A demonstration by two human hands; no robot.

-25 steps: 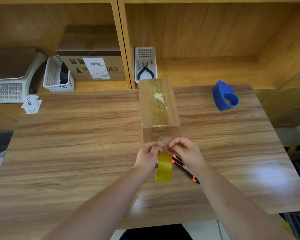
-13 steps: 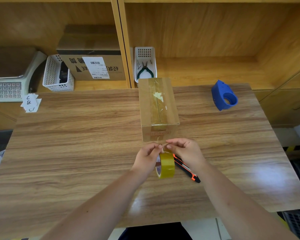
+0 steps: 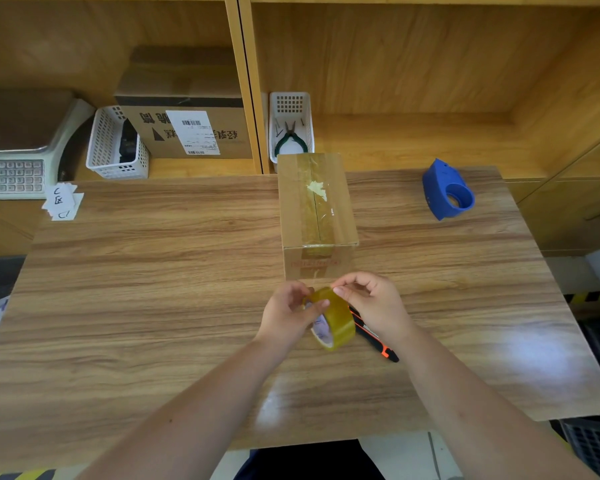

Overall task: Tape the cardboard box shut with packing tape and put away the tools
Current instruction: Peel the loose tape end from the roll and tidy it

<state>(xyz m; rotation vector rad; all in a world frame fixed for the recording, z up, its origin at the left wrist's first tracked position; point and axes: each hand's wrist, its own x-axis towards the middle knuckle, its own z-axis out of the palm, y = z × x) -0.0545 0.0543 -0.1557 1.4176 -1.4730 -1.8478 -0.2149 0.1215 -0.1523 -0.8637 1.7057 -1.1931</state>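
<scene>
Cardboard box point(image 3: 317, 216) – brown, taped along its seam, left hand point(image 3: 288, 315) and right hand point(image 3: 371, 303) pinching yellow tape roll point(image 3: 336, 318).

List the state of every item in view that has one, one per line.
Long brown cardboard box: flaps closed, tape along the top seam.
Yellowish roll of packing tape: held in both hands, off the table.
Left hand: gripping the roll.
Right hand: pinching the roll's top.
Orange-and-black utility knife: lying on the table.
Blue plastic tape dispenser: empty, no roll.
</scene>
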